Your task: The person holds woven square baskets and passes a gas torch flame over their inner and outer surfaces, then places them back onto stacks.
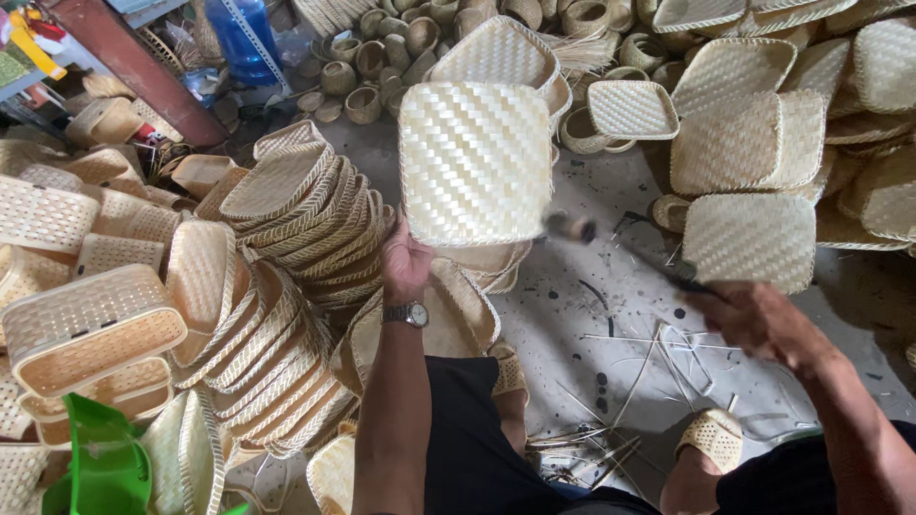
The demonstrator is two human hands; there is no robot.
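My left hand (405, 261), with a wristwatch (408, 314) on the wrist, grips the lower left edge of a square woven bamboo tray (474, 162) and holds it up with its pale underside facing me. My right hand (754, 315) is blurred and holds the dark handle of a small hammer (572, 228), whose head is beside the tray's lower right corner. Below the tray sits a short stack of similar trays (491, 262).
A long leaning row of woven trays (286, 286) lies to the left, beside rectangular woven boxes (86, 324). More square trays (749, 238) and small round baskets (367, 81) cover the back. Bamboo slivers (630, 381) litter the grey floor. My feet wear woven sandals (714, 434).
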